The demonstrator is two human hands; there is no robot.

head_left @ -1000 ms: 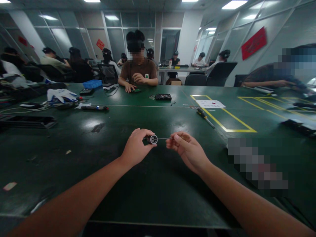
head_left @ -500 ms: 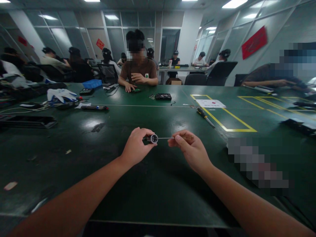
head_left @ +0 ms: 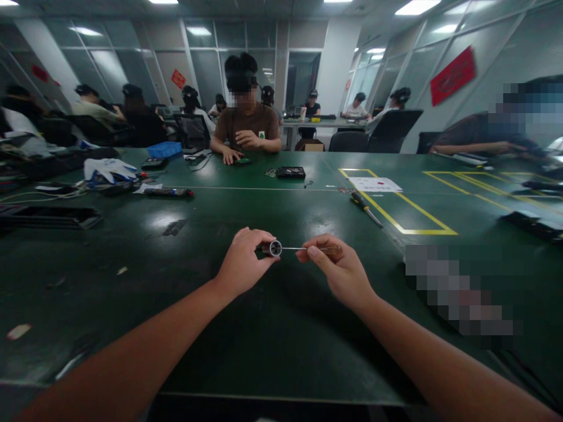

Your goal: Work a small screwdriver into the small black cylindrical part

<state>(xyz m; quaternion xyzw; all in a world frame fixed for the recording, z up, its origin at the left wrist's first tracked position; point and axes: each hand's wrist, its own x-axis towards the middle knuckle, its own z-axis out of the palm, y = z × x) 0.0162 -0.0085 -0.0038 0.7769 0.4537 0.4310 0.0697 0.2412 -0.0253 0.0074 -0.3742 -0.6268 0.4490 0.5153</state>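
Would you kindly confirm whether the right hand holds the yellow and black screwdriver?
No, the yellow and black screwdriver lies on the table; the right hand holds another tool.

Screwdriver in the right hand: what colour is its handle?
The handle looks brownish in the head view.

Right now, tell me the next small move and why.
Probably a slight twist of the thin screwdriver with the right hand: its shaft reaches the edge of the ring-ended part, which the left hand holds in its grip.
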